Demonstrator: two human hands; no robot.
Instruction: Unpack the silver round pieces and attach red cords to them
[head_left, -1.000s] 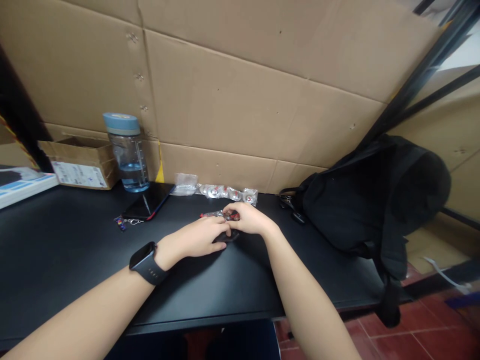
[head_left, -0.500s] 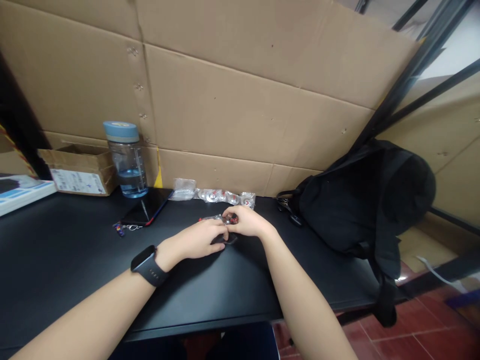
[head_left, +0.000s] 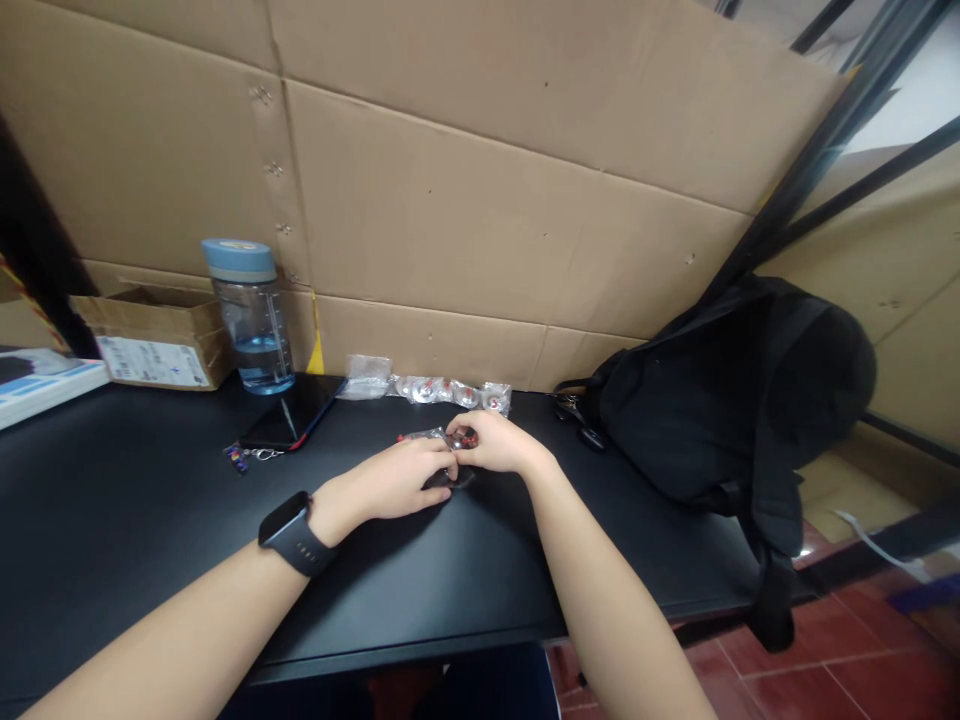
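Note:
My left hand point(head_left: 405, 478) lies low over the table, its fingers curled onto a small clear plastic bag point(head_left: 459, 478). From the other side, my right hand point(head_left: 496, 441) pinches the same bag near some small red and shiny pieces point(head_left: 466, 438). What kind of pieces these are is too small to make out, and my fingers cover part of them. The fingertips of both hands nearly touch. Just beyond them, a row of clear packets point(head_left: 435, 391) with round silvery, red-marked pieces lies along the cardboard wall. A dark watch point(head_left: 296, 535) is on my left wrist.
On the black table point(head_left: 420, 590), a phone point(head_left: 289, 420) with a charm lies to the left. Behind it stand a water bottle point(head_left: 259, 330) and an open cardboard box point(head_left: 161, 345). A black backpack point(head_left: 697, 400) fills the right side. A cardboard wall point(head_left: 480, 200) closes off the back.
Both hands stay almost in place on the plastic bag. Only slight finger movement shows, and the view has shifted a little.

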